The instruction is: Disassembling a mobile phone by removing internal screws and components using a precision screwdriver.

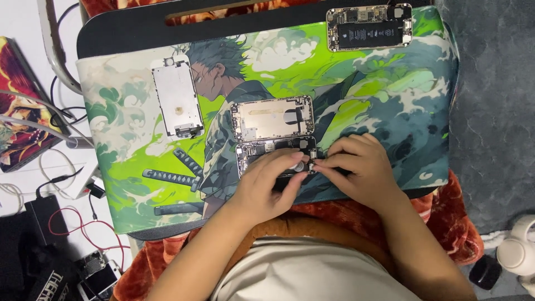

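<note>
An opened phone body (273,149) with exposed circuit boards lies near the front of a green illustrated desk mat (390,100). My left hand (264,187) rests on its near half, fingertips pinching a small round silvery part (299,166). My right hand (356,167) meets it from the right, fingertips pressed at the phone's right end beside that part. Just behind lies an empty metal phone housing (272,118). A detached screen panel (177,103) lies face down at the mat's left.
Another opened phone (369,27) with a black battery lies at the mat's far right corner. Cables, a black adapter (42,214) and phone parts (97,273) clutter the left floor. A white rounded object (515,251) sits at the right on grey carpet.
</note>
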